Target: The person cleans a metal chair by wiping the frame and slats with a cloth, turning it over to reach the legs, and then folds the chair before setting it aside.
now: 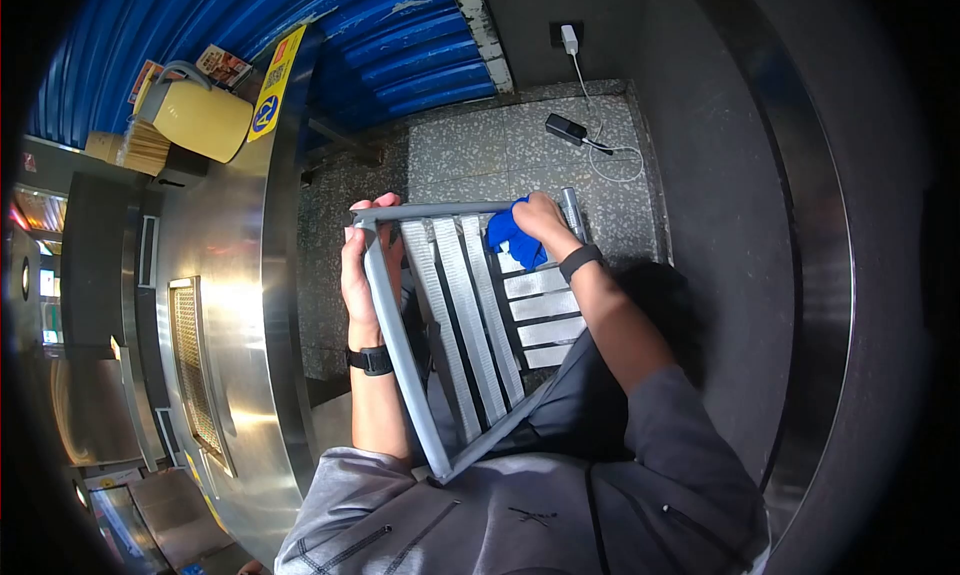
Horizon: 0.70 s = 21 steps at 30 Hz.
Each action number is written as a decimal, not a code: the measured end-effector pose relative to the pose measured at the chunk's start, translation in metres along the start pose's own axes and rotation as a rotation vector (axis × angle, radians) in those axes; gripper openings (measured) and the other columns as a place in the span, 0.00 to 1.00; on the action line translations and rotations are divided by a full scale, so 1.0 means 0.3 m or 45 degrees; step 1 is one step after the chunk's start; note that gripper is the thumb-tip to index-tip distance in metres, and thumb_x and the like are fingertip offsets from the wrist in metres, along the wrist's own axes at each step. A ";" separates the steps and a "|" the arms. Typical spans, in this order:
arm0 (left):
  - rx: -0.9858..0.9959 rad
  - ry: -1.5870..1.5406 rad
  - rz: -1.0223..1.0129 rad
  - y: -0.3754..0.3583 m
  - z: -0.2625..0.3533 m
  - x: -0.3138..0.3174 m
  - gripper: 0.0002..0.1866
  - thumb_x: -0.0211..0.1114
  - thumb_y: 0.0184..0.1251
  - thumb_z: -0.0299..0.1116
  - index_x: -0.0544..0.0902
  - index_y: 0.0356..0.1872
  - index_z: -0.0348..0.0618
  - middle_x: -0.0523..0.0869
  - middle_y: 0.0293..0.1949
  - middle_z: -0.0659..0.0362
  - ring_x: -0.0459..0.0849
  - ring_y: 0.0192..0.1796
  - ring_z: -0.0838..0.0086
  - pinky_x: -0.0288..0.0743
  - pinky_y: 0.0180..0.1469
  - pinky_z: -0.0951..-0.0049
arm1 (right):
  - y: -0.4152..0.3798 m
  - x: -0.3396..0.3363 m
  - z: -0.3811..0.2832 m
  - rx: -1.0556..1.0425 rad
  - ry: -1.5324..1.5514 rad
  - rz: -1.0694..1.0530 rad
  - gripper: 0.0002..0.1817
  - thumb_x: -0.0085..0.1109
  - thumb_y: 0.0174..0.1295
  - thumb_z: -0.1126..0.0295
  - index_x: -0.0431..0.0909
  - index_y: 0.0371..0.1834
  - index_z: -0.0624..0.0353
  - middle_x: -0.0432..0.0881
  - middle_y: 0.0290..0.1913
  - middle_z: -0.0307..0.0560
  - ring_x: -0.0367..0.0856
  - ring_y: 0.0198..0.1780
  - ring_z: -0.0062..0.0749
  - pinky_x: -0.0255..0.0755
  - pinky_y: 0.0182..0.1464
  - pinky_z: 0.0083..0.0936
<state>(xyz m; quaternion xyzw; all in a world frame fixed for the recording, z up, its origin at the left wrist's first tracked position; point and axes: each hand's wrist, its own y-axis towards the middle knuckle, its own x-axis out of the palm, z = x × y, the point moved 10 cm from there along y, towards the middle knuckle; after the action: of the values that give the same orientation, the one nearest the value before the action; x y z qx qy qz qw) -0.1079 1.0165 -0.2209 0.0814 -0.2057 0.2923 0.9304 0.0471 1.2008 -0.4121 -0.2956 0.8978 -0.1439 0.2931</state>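
A grey metal frame with silver slats [455,305], seemingly a folding chair or rack, leans tilted against the person's lap. At its upper left corner my left hand [357,275] is wrapped round the bar, thumb and fingers on either side. My right hand [540,220] is closed on a bright blue cloth [518,247], pressed near the top bar at the right. Part of the cloth hangs over the slats. Black bands circle both wrists.
To the left runs a steel counter [235,265] bearing a yellow kettle [203,118] and a bundle of wooden sticks [147,147]. A black device [566,129] with a white cable lies on the speckled floor [460,155]. A dark wall stands at the right.
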 end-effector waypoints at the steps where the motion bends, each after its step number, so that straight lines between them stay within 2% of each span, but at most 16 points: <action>1: -0.002 0.015 -0.002 -0.005 0.006 0.002 0.22 0.51 0.74 0.52 0.74 0.61 0.55 0.76 0.65 0.55 0.65 0.73 0.61 0.53 0.72 0.52 | 0.005 -0.003 -0.005 -0.018 -0.014 0.000 0.24 0.50 0.53 0.66 0.79 0.44 0.80 0.80 0.49 0.79 0.80 0.57 0.63 0.72 0.58 0.42; 3: 0.001 0.049 -0.003 -0.013 0.015 0.011 0.22 0.51 0.74 0.52 0.74 0.61 0.55 0.77 0.65 0.55 0.65 0.73 0.61 0.53 0.72 0.53 | 0.023 -0.016 -0.023 -0.059 -0.039 -0.003 0.24 0.50 0.53 0.66 0.80 0.42 0.80 0.80 0.48 0.78 0.81 0.55 0.63 0.73 0.57 0.42; 4: -0.008 -0.003 0.016 -0.021 0.021 0.012 0.23 0.56 0.71 0.47 0.71 0.62 0.51 0.73 0.66 0.52 0.65 0.72 0.61 0.55 0.72 0.53 | 0.030 -0.007 -0.018 -0.018 -0.033 -0.066 0.23 0.52 0.55 0.66 0.81 0.45 0.77 0.80 0.50 0.77 0.80 0.57 0.62 0.72 0.60 0.44; 7: 0.009 0.014 -0.026 -0.033 0.021 0.003 0.23 0.57 0.70 0.45 0.69 0.63 0.52 0.73 0.66 0.53 0.66 0.72 0.62 0.54 0.72 0.52 | 0.010 0.010 -0.027 -0.001 -0.038 -0.109 0.22 0.53 0.54 0.67 0.81 0.46 0.75 0.80 0.49 0.76 0.80 0.57 0.62 0.72 0.60 0.43; 8: -0.004 0.004 -0.004 -0.044 0.023 -0.001 0.25 0.60 0.68 0.39 0.68 0.65 0.50 0.72 0.67 0.51 0.67 0.71 0.64 0.59 0.70 0.58 | -0.006 0.009 -0.048 -0.076 -0.048 -0.106 0.19 0.53 0.56 0.69 0.82 0.46 0.72 0.85 0.44 0.67 0.85 0.50 0.55 0.77 0.53 0.39; 11: -0.002 -0.011 -0.009 -0.037 0.025 0.003 0.26 0.61 0.66 0.31 0.68 0.65 0.48 0.72 0.67 0.49 0.70 0.69 0.65 0.63 0.67 0.67 | -0.125 -0.018 -0.121 0.014 0.587 -0.419 0.16 0.53 0.59 0.70 0.83 0.44 0.70 0.86 0.38 0.54 0.86 0.40 0.40 0.78 0.44 0.32; 12: -0.023 -0.055 -0.007 -0.029 0.026 0.008 0.27 0.60 0.64 0.26 0.67 0.65 0.45 0.71 0.67 0.48 0.72 0.66 0.68 0.65 0.64 0.73 | -0.111 -0.057 -0.129 -0.092 0.730 -0.411 0.14 0.54 0.61 0.71 0.83 0.43 0.68 0.85 0.34 0.44 0.81 0.35 0.28 0.76 0.39 0.25; 13: -0.049 -0.002 0.002 -0.021 0.030 0.011 0.27 0.60 0.64 0.26 0.67 0.65 0.45 0.71 0.67 0.48 0.72 0.65 0.69 0.66 0.65 0.73 | -0.063 -0.123 -0.115 -0.279 0.806 -0.153 0.14 0.54 0.61 0.71 0.82 0.46 0.68 0.85 0.36 0.46 0.82 0.36 0.28 0.75 0.41 0.26; 15: -0.072 0.014 0.027 -0.021 0.044 0.036 0.27 0.60 0.64 0.26 0.66 0.65 0.44 0.71 0.67 0.49 0.73 0.64 0.70 0.66 0.64 0.74 | -0.012 -0.252 0.011 -0.198 0.847 0.220 0.14 0.56 0.61 0.71 0.80 0.47 0.68 0.85 0.39 0.46 0.82 0.37 0.27 0.75 0.41 0.25; 18: -0.100 0.086 0.016 -0.005 0.030 0.003 0.27 0.60 0.65 0.27 0.66 0.66 0.45 0.71 0.69 0.52 0.73 0.65 0.72 0.65 0.66 0.72 | -0.023 -0.380 0.110 -0.086 0.965 0.343 0.13 0.56 0.62 0.70 0.80 0.46 0.67 0.85 0.40 0.46 0.83 0.39 0.29 0.77 0.44 0.26; 19: -0.100 0.186 0.019 -0.002 0.021 -0.014 0.28 0.59 0.66 0.31 0.66 0.68 0.47 0.69 0.71 0.51 0.66 0.74 0.64 0.59 0.71 0.61 | -0.030 -0.396 0.145 -0.035 0.982 0.369 0.13 0.56 0.62 0.70 0.80 0.45 0.67 0.84 0.39 0.46 0.83 0.39 0.29 0.77 0.45 0.27; 20: -0.126 0.189 0.035 0.001 0.011 -0.027 0.28 0.59 0.66 0.31 0.65 0.69 0.48 0.69 0.72 0.52 0.66 0.74 0.64 0.58 0.71 0.62 | -0.029 -0.397 0.176 -0.046 0.908 0.355 0.16 0.56 0.62 0.68 0.80 0.49 0.67 0.86 0.43 0.51 0.84 0.44 0.35 0.77 0.50 0.30; 21: -0.150 0.189 0.051 0.003 0.005 -0.034 0.29 0.59 0.67 0.31 0.65 0.69 0.48 0.69 0.72 0.54 0.66 0.74 0.65 0.58 0.71 0.63 | -0.022 -0.374 0.211 -0.056 0.747 0.344 0.18 0.57 0.62 0.68 0.80 0.51 0.67 0.86 0.44 0.53 0.84 0.46 0.37 0.76 0.51 0.31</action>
<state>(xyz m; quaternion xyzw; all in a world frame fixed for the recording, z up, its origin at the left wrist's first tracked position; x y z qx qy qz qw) -0.1166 1.0115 -0.2239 0.0004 -0.1546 0.3033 0.9403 0.1620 1.2593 -0.4096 -0.1260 0.9779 -0.1635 0.0317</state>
